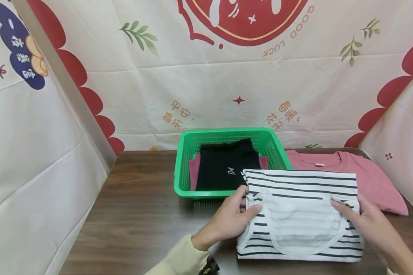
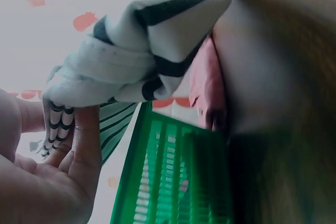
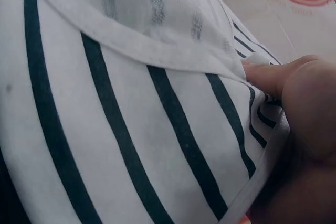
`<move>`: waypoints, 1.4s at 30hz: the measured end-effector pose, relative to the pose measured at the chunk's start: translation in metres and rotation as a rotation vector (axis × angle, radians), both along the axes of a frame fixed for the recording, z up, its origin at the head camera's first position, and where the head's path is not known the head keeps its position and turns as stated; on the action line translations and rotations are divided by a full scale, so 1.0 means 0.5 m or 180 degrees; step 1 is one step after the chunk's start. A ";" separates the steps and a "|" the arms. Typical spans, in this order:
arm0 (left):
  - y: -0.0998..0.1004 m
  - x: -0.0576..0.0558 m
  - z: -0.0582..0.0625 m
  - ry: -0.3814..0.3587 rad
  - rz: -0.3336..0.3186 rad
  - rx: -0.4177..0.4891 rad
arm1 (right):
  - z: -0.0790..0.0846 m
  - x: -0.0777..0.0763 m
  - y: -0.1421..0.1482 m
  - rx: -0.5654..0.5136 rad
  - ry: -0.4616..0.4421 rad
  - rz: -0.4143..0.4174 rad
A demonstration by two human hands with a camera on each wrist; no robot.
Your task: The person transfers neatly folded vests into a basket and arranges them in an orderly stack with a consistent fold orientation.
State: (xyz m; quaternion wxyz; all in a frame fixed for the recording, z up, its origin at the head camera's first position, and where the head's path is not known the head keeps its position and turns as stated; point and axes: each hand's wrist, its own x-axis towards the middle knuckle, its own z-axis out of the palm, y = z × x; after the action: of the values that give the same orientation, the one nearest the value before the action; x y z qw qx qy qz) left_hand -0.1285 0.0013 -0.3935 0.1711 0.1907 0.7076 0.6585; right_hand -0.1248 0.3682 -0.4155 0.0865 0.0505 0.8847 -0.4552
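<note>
A white shirt with black stripes point(image 1: 299, 185), folded into a rough rectangle with its round neckline facing up, is held between both hands in the head view. My left hand point(image 1: 235, 215) grips its left edge, thumb on top and fingers beneath. On the opposite edge, my right hand point(image 1: 368, 217) pinches the fabric the same way. In the left wrist view the folded shirt point(image 2: 115, 61) is seen edge-on, lifted off the table. The right wrist view shows the striped cloth point(image 3: 157, 114) close up, the right thumb point(image 3: 268, 77) pressing near the neckline.
Behind the shirt's left side stands a green basket point(image 1: 182, 164) with a folded black garment point(image 1: 223, 164) over a dark pink one point(image 1: 194, 172). A pink T-shirt point(image 1: 375, 179) lies at the right. The brown table point(image 1: 130, 214) ends against printed cloth walls point(image 1: 206, 91).
</note>
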 end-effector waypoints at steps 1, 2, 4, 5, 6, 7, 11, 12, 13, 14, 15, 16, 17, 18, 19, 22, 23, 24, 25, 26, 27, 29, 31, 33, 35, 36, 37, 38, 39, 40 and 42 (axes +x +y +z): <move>-0.007 -0.003 0.001 -0.0009 0.0030 0.0017 | 0.003 -0.003 -0.004 0.0006 0.0053 0.0051; -0.013 -0.006 0.001 -0.0012 0.0058 0.0030 | 0.006 -0.007 -0.009 0.0049 0.0119 0.0110; -0.026 -0.012 0.001 -0.0021 0.0110 0.0042 | 0.013 -0.015 -0.018 0.0195 0.0318 0.0249; -0.033 -0.015 0.001 -0.0024 0.0140 0.0040 | 0.017 -0.019 -0.023 0.0252 0.0411 0.0329; -0.039 -0.018 0.003 -0.0047 0.0167 0.0049 | 0.021 -0.023 -0.027 0.0313 0.0490 0.0400; -0.045 -0.021 0.004 -0.0064 0.0191 0.0054 | 0.025 -0.028 -0.032 0.0364 0.0585 0.0483; -0.072 -0.032 0.014 0.0008 0.0291 0.0001 | 0.043 -0.046 -0.055 0.0381 0.0817 0.0722; -0.079 -0.034 0.017 0.0037 0.0312 -0.0020 | 0.047 -0.050 -0.061 0.0363 0.0851 0.0761; -0.085 -0.036 0.018 0.0077 0.0336 -0.0048 | 0.051 -0.055 -0.067 0.0323 0.0877 0.0799; -0.091 -0.038 0.019 0.0111 0.0357 -0.0068 | 0.054 -0.059 -0.072 0.0302 0.0899 0.0838; -0.096 -0.041 0.020 0.0133 0.0378 -0.0089 | 0.056 -0.062 -0.078 0.0293 0.0906 0.0853; -0.100 -0.043 0.020 0.0136 0.0401 -0.0102 | 0.059 -0.065 -0.083 0.0240 0.0884 0.0892; -0.105 -0.044 0.020 0.0144 0.0428 -0.0120 | 0.061 -0.068 -0.089 0.0221 0.0866 0.0899; -0.109 -0.046 0.020 0.0147 0.0456 -0.0133 | 0.064 -0.070 -0.094 0.0175 0.0832 0.0895; -0.113 -0.048 0.020 0.0148 0.0480 -0.0145 | 0.067 -0.073 -0.099 0.0117 0.0791 0.0902; -0.123 -0.053 0.021 0.0175 0.0539 -0.0180 | 0.074 -0.081 -0.111 -0.0026 0.0708 0.0928; -0.126 -0.055 0.021 0.0197 0.0553 -0.0195 | 0.076 -0.084 -0.114 -0.0041 0.0710 0.0945; -0.130 -0.056 0.022 0.0208 0.0559 -0.0201 | 0.078 -0.087 -0.117 -0.0068 0.0707 0.0958; -0.133 -0.058 0.023 0.0219 0.0563 -0.0208 | 0.079 -0.090 -0.120 -0.0050 0.0745 0.0985; -0.136 -0.060 0.025 0.0226 0.0572 -0.0223 | 0.080 -0.093 -0.122 -0.0009 0.0792 0.1011; -0.139 -0.062 0.026 0.0224 0.0581 -0.0228 | 0.081 -0.096 -0.125 0.0021 0.0824 0.1045; -0.144 -0.066 0.027 0.0229 0.0593 -0.0257 | 0.084 -0.102 -0.130 0.0076 0.0886 0.1083; -0.150 -0.071 0.028 0.0247 0.0593 -0.0268 | 0.086 -0.108 -0.136 0.0097 0.0911 0.1100; -0.155 -0.075 0.030 0.0263 0.0595 -0.0263 | 0.090 -0.113 -0.142 -0.0030 0.0810 0.1101; -0.161 -0.078 0.032 0.0284 0.0601 -0.0261 | 0.094 -0.118 -0.149 -0.0131 0.0725 0.1062; -0.164 -0.080 0.033 0.0284 0.0605 -0.0253 | 0.096 -0.121 -0.153 -0.0166 0.0685 0.1051; -0.167 -0.081 0.035 0.0275 0.0618 -0.0266 | 0.097 -0.123 -0.157 -0.0200 0.0648 0.1036; -0.170 -0.083 0.036 0.0267 0.0640 -0.0275 | 0.099 -0.126 -0.161 -0.0228 0.0613 0.1028; -0.174 -0.085 0.038 0.0270 0.0662 -0.0292 | 0.099 -0.129 -0.165 -0.0231 0.0608 0.1014; -0.177 -0.087 0.039 0.0278 0.0684 -0.0321 | 0.100 -0.132 -0.169 -0.0218 0.0606 0.1000; -0.184 -0.092 0.041 0.0283 0.0730 -0.0351 | 0.101 -0.139 -0.177 -0.0235 0.0598 0.0985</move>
State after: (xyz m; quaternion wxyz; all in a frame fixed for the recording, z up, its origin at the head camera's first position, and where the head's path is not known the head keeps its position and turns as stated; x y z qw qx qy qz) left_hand -0.1745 -0.0908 -0.3732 0.0734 0.1279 0.7667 0.6248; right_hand -0.1941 0.2797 -0.3650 0.0742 -0.1322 0.8688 -0.4713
